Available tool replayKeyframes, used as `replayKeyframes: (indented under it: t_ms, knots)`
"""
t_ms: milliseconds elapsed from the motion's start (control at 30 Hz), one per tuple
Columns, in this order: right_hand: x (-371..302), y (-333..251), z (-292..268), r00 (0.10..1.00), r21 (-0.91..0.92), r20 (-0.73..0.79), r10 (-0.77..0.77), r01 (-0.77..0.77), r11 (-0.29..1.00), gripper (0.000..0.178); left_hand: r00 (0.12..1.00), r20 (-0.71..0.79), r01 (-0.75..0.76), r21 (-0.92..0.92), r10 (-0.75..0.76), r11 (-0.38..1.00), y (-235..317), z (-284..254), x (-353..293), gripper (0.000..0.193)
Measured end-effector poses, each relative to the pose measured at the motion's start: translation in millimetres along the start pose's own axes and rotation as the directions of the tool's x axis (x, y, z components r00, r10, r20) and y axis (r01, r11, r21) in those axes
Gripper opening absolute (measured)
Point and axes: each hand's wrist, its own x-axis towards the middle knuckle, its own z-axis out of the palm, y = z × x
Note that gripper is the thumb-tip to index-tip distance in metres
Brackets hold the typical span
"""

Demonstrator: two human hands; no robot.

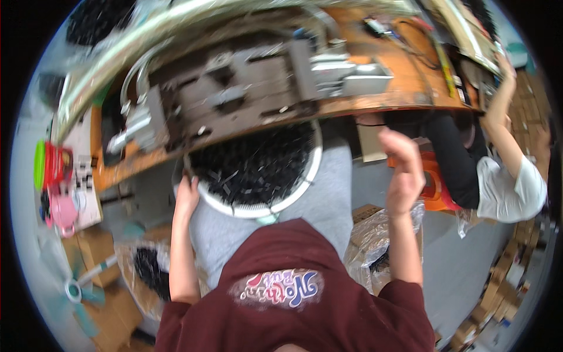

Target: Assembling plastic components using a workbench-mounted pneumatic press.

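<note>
Teal-bladed fan (73, 291), cardboard boxes (114, 306), orange stool (433, 180)

Dressed in a dark maroon T-shirt (346, 299), otherwise plain, with short, loose sleeves (407, 302) in the same colour. Printed across the chest, between neckline and lower hem, with chunky, curvy lettering (278, 288) in blue, red, violet and white, set within a pale, speckled, oval halo and upside down as seen from above. Bare from the sleeve edges along slim forearms (404, 246) to the left hand (186, 193) and the right hand (406, 170), the latter blurred. Covered beyond the shirt's hem with pale grey cloth (334, 193), perhaps trousers.
</note>
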Motion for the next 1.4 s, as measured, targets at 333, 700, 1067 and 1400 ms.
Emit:
replayKeyframes:
  t_ms: [333,700,1067,1400]
  knots:
    - [-55.9,117.3,84.8,0.833,-0.513,0.091,0.545,-0.43,0.743,0.048,0.996,0.021,-0.082,-0.006,0.082,0.997,-3.4,-7.4,17.8,0.06]
    - [-57.2,184.1,76.0,0.512,-0.426,0.204,0.834,-0.721,0.547,0.03,0.994,0.023,-0.105,0.135,0.103,0.985,-13.0,-7.6,49.1,0.054]
    - [-74.6,151.0,81.6,0.551,-0.247,0.198,0.811,-0.772,0.585,0.028,0.766,-0.629,-0.237,-0.082,0.134,0.968,38.8,-18.7,-31.1,0.018]
    - [-79.6,152.1,88.4,0.592,-0.281,0.163,0.79,-0.739,0.612,0.03,0.807,-0.004,-0.586,0.11,0.59,0.803,87.2,27.4,-112.1,0.027]
